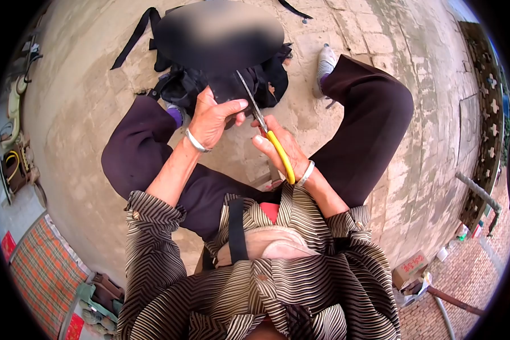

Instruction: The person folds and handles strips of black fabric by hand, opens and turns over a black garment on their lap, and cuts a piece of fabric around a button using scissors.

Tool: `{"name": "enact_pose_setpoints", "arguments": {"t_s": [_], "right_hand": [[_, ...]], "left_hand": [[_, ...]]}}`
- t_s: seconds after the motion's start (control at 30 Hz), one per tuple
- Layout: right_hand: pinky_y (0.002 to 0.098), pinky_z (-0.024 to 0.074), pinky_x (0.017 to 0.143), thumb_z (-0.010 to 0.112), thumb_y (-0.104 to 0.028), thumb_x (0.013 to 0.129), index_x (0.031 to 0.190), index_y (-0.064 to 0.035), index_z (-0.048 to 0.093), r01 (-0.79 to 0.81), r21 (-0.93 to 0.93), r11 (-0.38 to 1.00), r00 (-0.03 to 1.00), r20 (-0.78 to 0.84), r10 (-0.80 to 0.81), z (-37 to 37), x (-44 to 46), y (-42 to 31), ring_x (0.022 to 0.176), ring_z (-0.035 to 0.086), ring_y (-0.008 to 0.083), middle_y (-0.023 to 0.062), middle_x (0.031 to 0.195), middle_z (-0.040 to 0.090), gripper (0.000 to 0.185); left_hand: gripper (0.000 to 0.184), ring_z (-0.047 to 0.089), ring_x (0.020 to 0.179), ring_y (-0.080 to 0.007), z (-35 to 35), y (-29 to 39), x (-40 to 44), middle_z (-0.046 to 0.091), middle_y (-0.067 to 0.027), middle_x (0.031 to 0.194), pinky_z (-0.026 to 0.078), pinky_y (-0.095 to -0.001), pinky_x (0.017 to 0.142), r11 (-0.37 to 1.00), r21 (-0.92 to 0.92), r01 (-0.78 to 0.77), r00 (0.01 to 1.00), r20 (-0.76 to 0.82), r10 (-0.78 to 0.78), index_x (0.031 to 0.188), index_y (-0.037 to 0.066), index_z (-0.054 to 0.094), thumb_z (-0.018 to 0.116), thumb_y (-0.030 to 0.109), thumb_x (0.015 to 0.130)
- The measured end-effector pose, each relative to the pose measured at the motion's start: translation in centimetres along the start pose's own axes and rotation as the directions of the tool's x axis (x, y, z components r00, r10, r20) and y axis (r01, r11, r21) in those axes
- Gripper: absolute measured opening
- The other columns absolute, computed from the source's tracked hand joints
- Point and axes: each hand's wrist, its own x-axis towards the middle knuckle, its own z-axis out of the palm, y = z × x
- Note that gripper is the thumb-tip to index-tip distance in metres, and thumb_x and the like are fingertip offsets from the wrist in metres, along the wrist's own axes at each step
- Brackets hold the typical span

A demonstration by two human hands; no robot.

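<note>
My left hand (209, 120) is closed on the edge of a piece of black cloth (229, 88), its thumb lying along the top. In my right hand (283, 141) is a pair of scissors with yellow handles (281, 154). The scissor blades point up and away, up against the cloth beside my left fingertips. I cannot tell whether the blades are apart. More black fabric (178, 85) lies bunched on the ground between my feet, and a blurred oval hides its upper part.
A black strap (133, 46) trails on the paved ground (96, 124). My shoe (325, 61) rests right of the fabric. At the lower left lies a plaid cloth (48, 272) near several shoes (102, 300). A cardboard box (411, 269) stands at the lower right.
</note>
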Motion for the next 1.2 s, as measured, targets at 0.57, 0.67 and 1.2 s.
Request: {"name": "enact_pose_setpoints", "arguments": {"t_s": [0.57, 0.67, 1.2], "right_hand": [[0.0441, 0.0458, 0.059, 0.059, -0.031, 0.094, 0.092, -0.0014, 0.049, -0.008, -0.103, 0.995, 0.990, -0.138, -0.006, 0.4, 0.3, -0.4, 0.066, 0.060, 0.0430, 0.0221, 0.066, 0.057, 0.031], [0.0442, 0.0448, 0.055, 0.060, -0.031, 0.094, 0.091, -0.0020, 0.050, 0.027, -0.139, 0.990, 0.990, -0.133, -0.045, 0.5, 0.1, 0.4, 0.062, 0.059, 0.0428, 0.0213, 0.062, 0.056, 0.031], [0.0457, 0.0481, 0.057, 0.061, -0.041, 0.092, 0.090, -0.0025, 0.052, -0.022, -0.469, 0.883, 1.000, -0.009, 0.020, -1.3, -4.5, 1.5, 0.059, 0.062, 0.0398, 0.0173, 0.056, 0.058, 0.039]], "left_hand": [[0.025, 0.063, 0.060, -0.0146, 0.0, -0.4, 0.0, 0.064, -0.0044, 0.081, 0.050, -0.0264, 0.050, 1.000, -0.016, 0.008, 1.000, 0.023, -0.007, 0.098, 0.006, 0.056, 0.067, -0.007, 0.080], [0.020, 0.064, 0.065, -0.0142, 0.3, 0.2, -0.1, 0.065, -0.0029, 0.083, 0.051, -0.0264, 0.053, 0.999, 0.032, 0.037, 0.999, -0.007, -0.037, 0.098, 0.006, 0.060, 0.069, 0.001, 0.081], [0.030, 0.068, 0.068, -0.0242, -5.1, -2.9, 3.8, 0.068, -0.0132, 0.084, 0.057, -0.0354, 0.057, 0.821, 0.364, 0.441, 0.885, -0.327, -0.331, 0.095, -0.005, 0.063, 0.066, 0.023, 0.086]]}}
